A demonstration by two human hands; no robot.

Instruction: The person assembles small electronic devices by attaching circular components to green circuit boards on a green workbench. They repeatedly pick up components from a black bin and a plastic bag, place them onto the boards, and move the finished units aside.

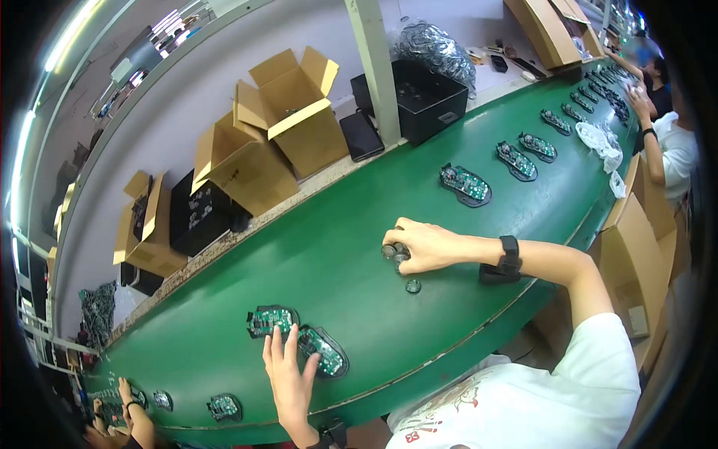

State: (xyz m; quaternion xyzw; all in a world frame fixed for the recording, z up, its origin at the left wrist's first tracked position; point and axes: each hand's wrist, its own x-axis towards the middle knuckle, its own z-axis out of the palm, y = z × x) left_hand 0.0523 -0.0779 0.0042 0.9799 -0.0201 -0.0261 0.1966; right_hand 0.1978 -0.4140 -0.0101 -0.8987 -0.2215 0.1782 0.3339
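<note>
My left hand (288,378) is open, its fingers apart. Its fingertips reach the near edge of a black mouse-shaped base with a green circuit board (263,322). The thumb lies beside or on a second such base (323,353); contact is unclear. Farther right, my right hand (426,245) curls over a small cluster of round dark parts (390,251) at the belt surface. The palm and fingers hide part of that cluster. Just nearer to me lies a single small round green board (413,286). Both rest on the green belt (366,299).
More bases with boards (465,185) line the belt right and lower left (224,406). Cardboard boxes (310,127) and a black bin (430,101) stand along the far ledge. Co-workers' hands (639,105) are at both ends. A carton (636,247) stands at my right.
</note>
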